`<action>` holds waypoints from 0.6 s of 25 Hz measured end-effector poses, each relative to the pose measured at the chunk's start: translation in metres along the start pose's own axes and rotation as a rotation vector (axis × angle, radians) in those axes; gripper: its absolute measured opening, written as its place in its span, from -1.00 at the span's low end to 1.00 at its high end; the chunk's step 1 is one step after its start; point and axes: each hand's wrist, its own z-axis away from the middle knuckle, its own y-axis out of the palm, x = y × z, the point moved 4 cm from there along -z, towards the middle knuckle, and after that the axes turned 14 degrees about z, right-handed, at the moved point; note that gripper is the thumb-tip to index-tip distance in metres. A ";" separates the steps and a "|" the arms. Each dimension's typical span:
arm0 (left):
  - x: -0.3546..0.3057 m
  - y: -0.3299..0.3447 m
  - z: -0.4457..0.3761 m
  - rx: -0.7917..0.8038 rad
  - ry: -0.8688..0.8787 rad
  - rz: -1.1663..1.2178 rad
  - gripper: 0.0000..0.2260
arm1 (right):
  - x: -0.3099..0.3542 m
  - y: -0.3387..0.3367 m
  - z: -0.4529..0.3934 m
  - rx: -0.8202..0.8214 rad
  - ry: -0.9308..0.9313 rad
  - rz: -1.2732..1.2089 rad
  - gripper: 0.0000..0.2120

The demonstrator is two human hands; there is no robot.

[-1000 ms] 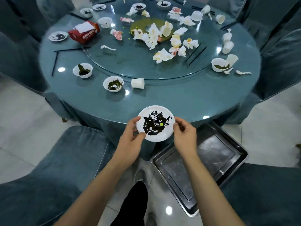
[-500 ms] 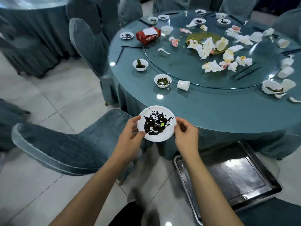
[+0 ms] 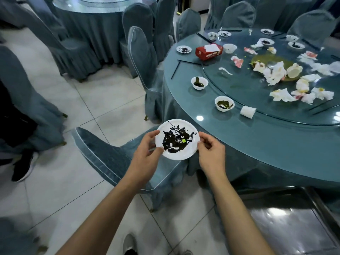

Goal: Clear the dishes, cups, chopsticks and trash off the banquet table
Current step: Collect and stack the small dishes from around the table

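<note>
- Metal tray on the floor at lower right, beside the table skirt.
- Left hand grips the left rim of a small white plate, thumb on top, fingers curled beneath.
- Right hand pinches the plate's right rim, fingers bent round the edge.
- Plate held level in the air, off the table, over a chair seat; dark sauce smeared across its middle, one small green bit in it.
- Round table just right of the plate, glass-topped, with a turntable in its centre.
- Near table edge: a white cup on its side, a bowl with green leftovers just left of it, a second bowl further along.
- Black chopsticks loose near the left edge.
- Crumpled napkins litter the turntable.
- Red tissue box and several small dirty dishes at the far side.
- Second table beyond, ringed by covered chairs.
</note>
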 end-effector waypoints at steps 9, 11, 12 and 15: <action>-0.024 -0.141 -0.043 0.029 0.013 -0.029 -0.62 | 0.076 0.119 0.028 -0.039 0.014 -0.070 -0.72; -0.028 -0.162 -0.050 0.041 0.019 -0.026 -0.61 | 0.087 0.137 0.033 -0.051 0.020 -0.100 -0.71; -0.029 -0.172 -0.053 0.047 0.019 -0.025 -0.61 | 0.092 0.145 0.035 -0.057 0.020 -0.109 -0.71; -0.033 -0.197 -0.063 0.053 0.007 -0.021 -0.61 | 0.105 0.168 0.039 -0.068 0.026 -0.101 -0.71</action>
